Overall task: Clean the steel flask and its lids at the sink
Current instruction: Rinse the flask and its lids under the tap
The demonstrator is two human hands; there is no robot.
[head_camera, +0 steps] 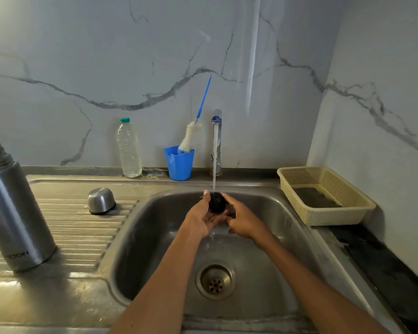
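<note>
Both hands' grip (219, 214) round blk lid (217, 201)

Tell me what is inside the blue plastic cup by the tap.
The blue plastic cup holds a bottle brush with white bristles and a blue handle, bristle end down. The brush tip and cup bottom are hidden by its wall.

White marble-look wall panels (155, 56) with grey veins rise behind and to the right of a worn steel counter (58, 297), meeting in a corner, while a dark countertop strip (377, 256) runs along the right wall.
</note>
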